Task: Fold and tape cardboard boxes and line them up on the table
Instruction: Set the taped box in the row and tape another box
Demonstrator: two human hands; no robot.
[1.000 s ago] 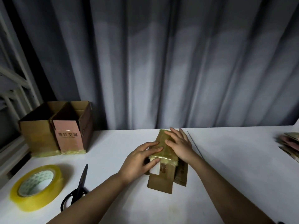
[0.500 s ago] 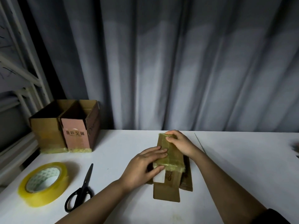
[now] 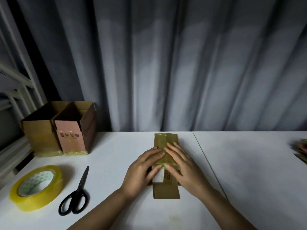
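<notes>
- The cardboard box [image 3: 166,165] being worked on lay on the white table [image 3: 240,180] at the centre of the view, its long side running from 12 to 6 o'clock, with a strip of yellowish tape [image 3: 160,145] along its upper face.
- The left hand [image 3: 144,170] lay flat on the box from 8 o'clock, fingers straight and together, fingertips pressing on the tape; it gripped nothing.
- The right hand [image 3: 183,168] lay flat from 4 o'clock in the same way, straight fingers pressing the tape and the box top, thumb near the left thumb.
- A loose flap [image 3: 166,190] stuck out from the box's near end at 6 o'clock, its edge square to the table.
- Black scissors [image 3: 76,195] lay closed at 8 o'clock, apart from the left forearm, blades pointing to 12.
- A roll of yellow tape [image 3: 35,185] lay flat farther out at 8 o'clock, near the table's left edge.
- Two open-topped boxes [image 3: 61,128] stood touching side by side at 10 o'clock, against the curtain [image 3: 166,63].
- A seam [image 3: 207,165] ran across the tabletop at 3 o'clock; past it bare surface reached to a blurred stack of flat cardboard [image 3: 301,150] at the right edge.
</notes>
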